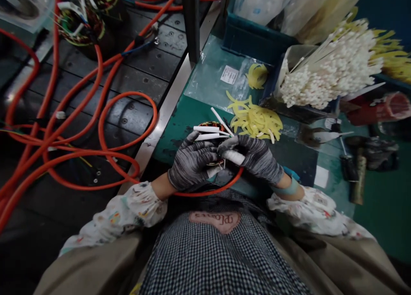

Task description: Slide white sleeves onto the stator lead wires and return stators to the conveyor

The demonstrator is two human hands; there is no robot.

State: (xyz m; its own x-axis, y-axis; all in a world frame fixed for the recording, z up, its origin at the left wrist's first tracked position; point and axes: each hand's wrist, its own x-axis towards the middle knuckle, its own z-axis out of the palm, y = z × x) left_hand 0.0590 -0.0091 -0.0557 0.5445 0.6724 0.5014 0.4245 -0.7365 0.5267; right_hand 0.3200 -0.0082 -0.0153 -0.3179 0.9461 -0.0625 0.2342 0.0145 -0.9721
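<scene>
A round wound part with reddish wire coils (210, 126), like a motor stator, sits in front of my apron, mostly hidden under my hands. White sleeved leads (210, 136) stick out of it toward the left and up. My left hand (194, 163), in a grey striped glove, is closed at the leads along the part's near side. My right hand (261, 159), gloved alike, pinches close to the left fingertips, with a white cylindrical roll (233, 157) under its fingers. An orange cable (221, 191) curves below both hands. The exact fingertip contact is hidden.
Yellow strips (255, 119) lie just beyond my right hand on the green table (175, 119). A bin of white-tipped sticks (330, 68), a red cylinder (382, 108) and a wooden-handled tool (358, 175) are rightward. Orange cables (96, 85) cross the metal conveyor (144, 68) leftward.
</scene>
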